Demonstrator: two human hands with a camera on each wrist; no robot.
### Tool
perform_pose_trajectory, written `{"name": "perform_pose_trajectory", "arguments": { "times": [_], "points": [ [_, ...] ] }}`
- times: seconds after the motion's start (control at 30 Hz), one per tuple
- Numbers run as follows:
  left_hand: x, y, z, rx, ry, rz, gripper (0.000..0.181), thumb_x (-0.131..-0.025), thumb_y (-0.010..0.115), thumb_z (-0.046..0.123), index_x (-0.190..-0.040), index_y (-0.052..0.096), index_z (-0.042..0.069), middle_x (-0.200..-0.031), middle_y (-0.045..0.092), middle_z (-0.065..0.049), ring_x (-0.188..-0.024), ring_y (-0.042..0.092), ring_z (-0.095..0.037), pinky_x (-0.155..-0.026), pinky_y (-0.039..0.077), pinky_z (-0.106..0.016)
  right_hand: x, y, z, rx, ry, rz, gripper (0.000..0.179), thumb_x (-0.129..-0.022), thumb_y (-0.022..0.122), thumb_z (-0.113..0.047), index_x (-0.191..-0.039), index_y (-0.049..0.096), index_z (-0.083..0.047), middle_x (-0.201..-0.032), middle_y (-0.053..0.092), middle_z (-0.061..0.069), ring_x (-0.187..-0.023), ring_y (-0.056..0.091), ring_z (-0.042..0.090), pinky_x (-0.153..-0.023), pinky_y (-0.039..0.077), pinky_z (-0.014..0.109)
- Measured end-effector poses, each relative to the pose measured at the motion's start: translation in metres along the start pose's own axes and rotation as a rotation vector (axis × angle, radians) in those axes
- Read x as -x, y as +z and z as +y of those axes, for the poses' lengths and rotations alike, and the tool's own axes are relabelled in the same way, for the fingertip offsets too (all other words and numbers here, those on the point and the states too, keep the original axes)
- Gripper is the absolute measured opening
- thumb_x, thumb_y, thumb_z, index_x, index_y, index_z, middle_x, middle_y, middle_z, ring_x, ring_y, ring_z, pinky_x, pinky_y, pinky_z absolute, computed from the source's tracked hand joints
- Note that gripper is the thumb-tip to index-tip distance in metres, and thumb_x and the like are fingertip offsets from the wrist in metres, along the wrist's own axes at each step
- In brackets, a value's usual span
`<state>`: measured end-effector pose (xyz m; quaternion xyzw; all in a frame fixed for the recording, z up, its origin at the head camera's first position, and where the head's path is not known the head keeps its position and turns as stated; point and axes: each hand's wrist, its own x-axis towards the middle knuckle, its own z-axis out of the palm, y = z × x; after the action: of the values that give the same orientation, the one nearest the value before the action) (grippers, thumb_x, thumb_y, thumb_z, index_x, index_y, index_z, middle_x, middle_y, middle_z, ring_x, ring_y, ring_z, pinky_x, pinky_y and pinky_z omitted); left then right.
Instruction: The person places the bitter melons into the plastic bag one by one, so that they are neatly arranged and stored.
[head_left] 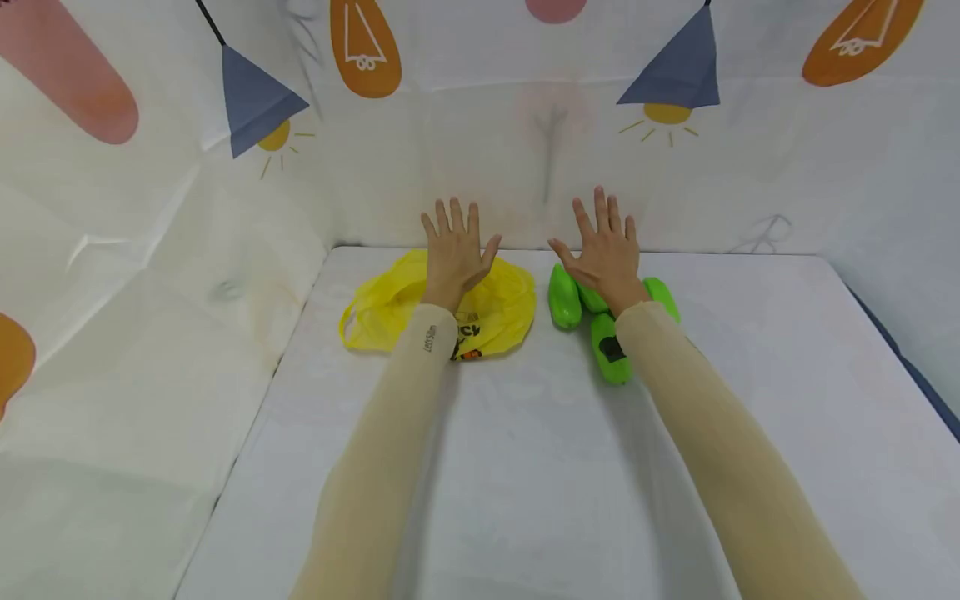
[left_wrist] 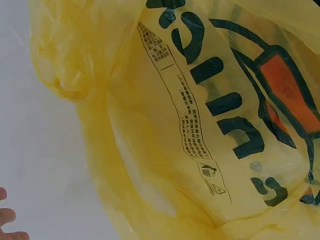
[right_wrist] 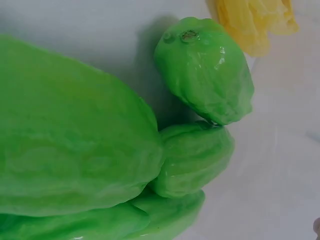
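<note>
Fingers spread and straight, my left hand (head_left: 457, 258) is held out over a crumpled yellow plastic bag (head_left: 510, 304) and holds nothing. Dark lettering and an orange print mark the bag, whose printed side (left_wrist: 165, 125) fills much of the left wrist view. My right hand (head_left: 606, 258), also spread flat, is above several glossy green gourd-like vegetables (head_left: 565, 298). One nearer vegetable (head_left: 603, 333) bears a black patch. In the right wrist view the green vegetables (right_wrist: 205, 70) lie close together, some touching. The right hand and forearm partly cover them in the head view.
Both things lie near the back edge of a white table (head_left: 525, 467). Behind it hangs a pale cloth wall (head_left: 465, 125) printed with lamps and bulbs. A similar sheet (head_left: 150, 333) stands along the left side.
</note>
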<state>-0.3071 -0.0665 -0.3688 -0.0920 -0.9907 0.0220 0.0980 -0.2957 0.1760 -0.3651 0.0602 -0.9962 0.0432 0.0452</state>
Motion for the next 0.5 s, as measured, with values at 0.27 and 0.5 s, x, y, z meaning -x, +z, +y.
{"name": "perform_pose_trajectory", "arguments": {
  "times": [0.27,0.5],
  "points": [
    [0.002,-0.002,-0.02,0.526,-0.164,0.118,0.07,-0.104,0.016,0.056,-0.152,0.028,0.008,-0.152,0.036,-0.016,-0.141,0.034,-0.033,-0.117,0.025,-0.05,0.006,0.0,0.002,0.033,-0.095,-0.006,0.084,-0.094,0.019,-0.075,-0.156,-0.009,-0.026,-0.161,-0.023,0.003,-0.151,-0.013,0.027,-0.12,0.003,0.056],
    [0.012,-0.005,-0.049,1.071,-0.344,0.141,0.069,-0.103,0.017,0.058,-0.14,0.045,0.007,-0.138,0.048,-0.013,-0.13,0.044,-0.029,-0.11,0.035,-0.043,0.024,0.002,0.01,-0.004,-0.248,-0.101,0.082,-0.098,0.03,-0.066,-0.158,-0.003,-0.021,-0.164,-0.013,0.004,-0.152,-0.005,0.027,-0.12,0.007,0.055]
  ]
}}
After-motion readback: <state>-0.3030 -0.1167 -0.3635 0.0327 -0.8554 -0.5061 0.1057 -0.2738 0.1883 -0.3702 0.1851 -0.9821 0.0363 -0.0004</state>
